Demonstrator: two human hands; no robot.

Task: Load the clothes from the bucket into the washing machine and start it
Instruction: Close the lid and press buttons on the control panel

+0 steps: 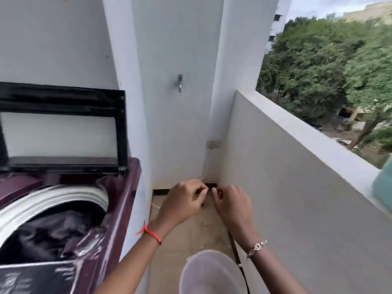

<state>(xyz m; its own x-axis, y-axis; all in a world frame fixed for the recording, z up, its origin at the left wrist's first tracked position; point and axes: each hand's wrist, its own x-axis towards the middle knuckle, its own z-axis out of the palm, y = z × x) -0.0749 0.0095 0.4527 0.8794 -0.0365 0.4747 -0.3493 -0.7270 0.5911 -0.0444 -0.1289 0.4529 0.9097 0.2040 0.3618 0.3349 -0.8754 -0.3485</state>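
A maroon top-loading washing machine (125,200) stands at the left with its black-framed lid (63,128) raised. Dark clothes (53,234) lie inside its white-rimmed drum. A pale, translucent bucket (210,272) sits on the floor at the bottom centre, and I see no clothes in it. My left hand (184,200) and my right hand (231,202) hover side by side above the floor, to the right of the machine. The fingers of both are curled in toward the thumbs, and nothing shows between them.
A tap (179,82) sticks out of the white wall ahead. A grey parapet wall (297,166) closes the narrow balcony on the right, with trees beyond. A dark cord (239,257) runs along the floor by the bucket. A teal object (382,187) rests on the parapet.
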